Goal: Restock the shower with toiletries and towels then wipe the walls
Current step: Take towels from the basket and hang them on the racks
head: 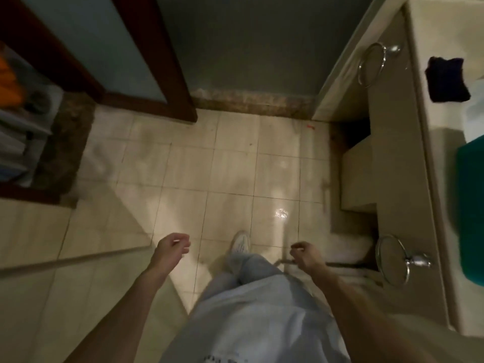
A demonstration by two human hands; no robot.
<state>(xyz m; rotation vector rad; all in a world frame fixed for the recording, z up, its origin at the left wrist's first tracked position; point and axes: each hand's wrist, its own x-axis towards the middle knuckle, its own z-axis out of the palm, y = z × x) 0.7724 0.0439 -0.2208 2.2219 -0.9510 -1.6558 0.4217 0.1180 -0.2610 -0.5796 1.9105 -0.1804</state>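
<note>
I look down at a tiled bathroom floor point(230, 163). My left hand point(174, 247) hangs over the floor with fingers loosely curled and holds nothing. My right hand point(306, 255) hangs the same way, empty, near the vanity's front. A dark folded cloth point(446, 79) lies on the counter point(429, 30) at the right. A teal container point(471, 205) stands at the counter's right edge, cut off by the frame. Two chrome towel rings hang on the vanity front, one far point(373, 62) and one near point(392, 259); both are bare.
A dark wooden door frame point(154, 61) with frosted glass stands ahead left. A stone threshold point(251, 102) runs below it. A shelf unit point(18, 121) with an orange item sits far left. My white shoe point(241, 243) steps forward on the tiles.
</note>
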